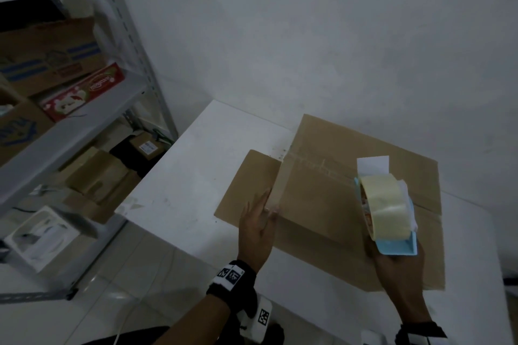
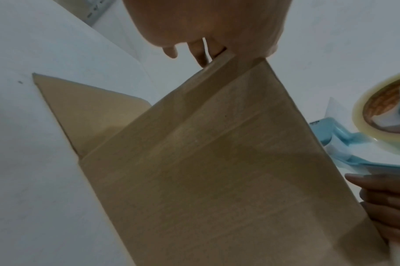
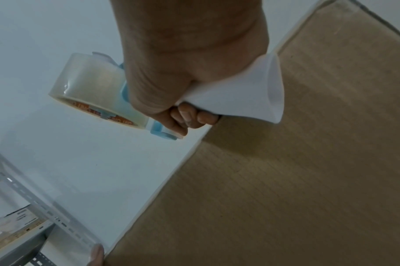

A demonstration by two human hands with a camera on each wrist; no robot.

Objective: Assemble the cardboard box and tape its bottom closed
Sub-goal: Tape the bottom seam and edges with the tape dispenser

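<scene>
Cardboard box: set on the white table with its closed bottom turned up; one flap is laid flat on the table at the box's left side.
Tape strip: a clear band is seen along the top seam of the box and down its left face, ending at the lower left edge of the box.
Left hand: laid flat against the left face of the box, fingers straight and together, the fingertips pressed on the end of the tape strip; a wrist band with printed markers is worn behind it.
Right hand: fingers are curled round the handle of the tape dispenser, which is held above the right part of the box top; in the right wrist view a white sheet is gripped in the same fist.
Tape dispenser: pale blue frame, loaded with a roll of clear tape that stands on edge; whether it touches the box cannot be told.
Table: white, pushed against the white wall behind the box.
Shelf rack: grey metal, well to the left of the box, loaded with printed cartons, among them a red carton; more brown cartons are stacked on the floor beneath it.
</scene>
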